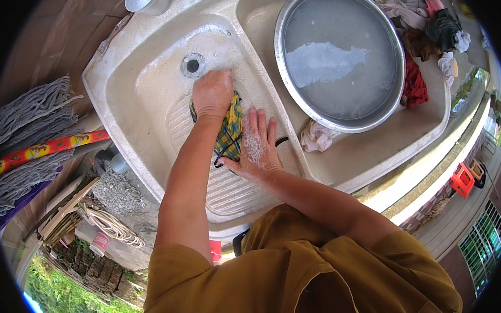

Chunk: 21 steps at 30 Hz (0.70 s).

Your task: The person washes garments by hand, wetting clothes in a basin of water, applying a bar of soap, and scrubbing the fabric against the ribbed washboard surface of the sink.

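Observation:
A wet yellow, green and blue checked cloth (230, 127) with a thin black cord (220, 156) lies on the ribbed washboard slope (235, 195) of a pale stone laundry sink (158, 91). My left hand (213, 94) is closed in a fist on the cloth's far end, just below the round drain (192, 66); its fingertips are hidden underneath. Flat beside the near part of the cloth rests my right hand (256, 150), fingers spread and thumb against the fabric. Soap suds cover its back. A short dark strip (281, 141) shows beyond its fingers.
Right of the divider, a wide metal basin (345, 104) holds cloudy water. A pale wrung cloth (316, 136) lies beside it, with dark red fabric (416, 82) and a clothes pile (439, 27) beyond. A white tub (148, 2) stands on the rim. Grey mop strands (31, 112) hang left.

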Each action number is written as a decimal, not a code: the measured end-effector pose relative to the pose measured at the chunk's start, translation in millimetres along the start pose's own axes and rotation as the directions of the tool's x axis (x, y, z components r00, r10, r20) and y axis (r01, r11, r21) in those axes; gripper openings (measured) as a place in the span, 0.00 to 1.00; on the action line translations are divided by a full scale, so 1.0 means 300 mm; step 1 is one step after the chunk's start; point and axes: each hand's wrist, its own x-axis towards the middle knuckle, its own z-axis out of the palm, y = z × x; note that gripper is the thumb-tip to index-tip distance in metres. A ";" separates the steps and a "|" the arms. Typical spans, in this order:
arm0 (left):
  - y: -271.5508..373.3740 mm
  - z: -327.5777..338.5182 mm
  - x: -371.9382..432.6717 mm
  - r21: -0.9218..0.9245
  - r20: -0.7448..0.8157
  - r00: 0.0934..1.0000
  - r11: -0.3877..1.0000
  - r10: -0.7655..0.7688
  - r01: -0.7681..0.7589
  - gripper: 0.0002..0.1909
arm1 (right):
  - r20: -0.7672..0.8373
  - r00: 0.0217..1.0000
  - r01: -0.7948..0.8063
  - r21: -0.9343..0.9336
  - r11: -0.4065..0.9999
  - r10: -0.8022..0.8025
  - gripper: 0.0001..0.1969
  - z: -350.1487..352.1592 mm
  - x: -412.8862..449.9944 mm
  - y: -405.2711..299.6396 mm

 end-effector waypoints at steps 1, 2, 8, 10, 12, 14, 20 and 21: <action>0.025 0.003 0.038 0.048 0.145 0.980 0.990 -0.137 0.132 0.16 | 0.051 0.998 -0.022 -0.010 1.000 0.023 0.58 -0.004 -0.012 0.012; 0.040 0.009 0.046 0.059 0.188 0.966 0.984 -0.178 0.170 0.18 | 0.012 1.000 -0.019 -0.037 0.999 0.020 0.60 -0.002 -0.008 0.025; 0.106 -0.110 -0.153 -0.527 0.353 0.935 0.819 -0.033 0.228 0.17 | 0.042 0.997 -0.064 -0.041 0.997 0.066 0.55 0.002 -0.010 0.070; 0.211 -0.211 -0.309 -0.502 0.378 0.889 0.864 0.258 -0.037 0.12 | 0.014 0.998 -0.060 -0.208 0.976 0.065 0.54 0.044 -0.020 0.110; 0.169 -0.155 -0.268 -0.362 0.280 0.934 0.925 0.222 -0.112 0.11 | -0.055 0.998 -0.026 -0.308 0.951 0.010 0.50 0.071 -0.010 0.086; 0.090 -0.075 -0.136 -0.150 0.100 0.993 0.987 0.069 -0.054 0.12 | 0.009 1.000 0.001 -0.160 0.987 0.000 0.49 0.012 -0.016 0.017; 0.142 -0.043 -0.077 -0.125 0.034 0.979 0.971 -0.199 0.202 0.13 | 0.140 0.989 -0.030 -0.120 0.992 0.047 0.46 -0.033 -0.006 0.016; 0.164 -0.058 -0.122 -0.195 0.033 0.967 0.947 -0.254 0.256 0.14 | 0.082 0.996 -0.023 -0.060 0.998 0.028 0.46 -0.013 -0.005 0.033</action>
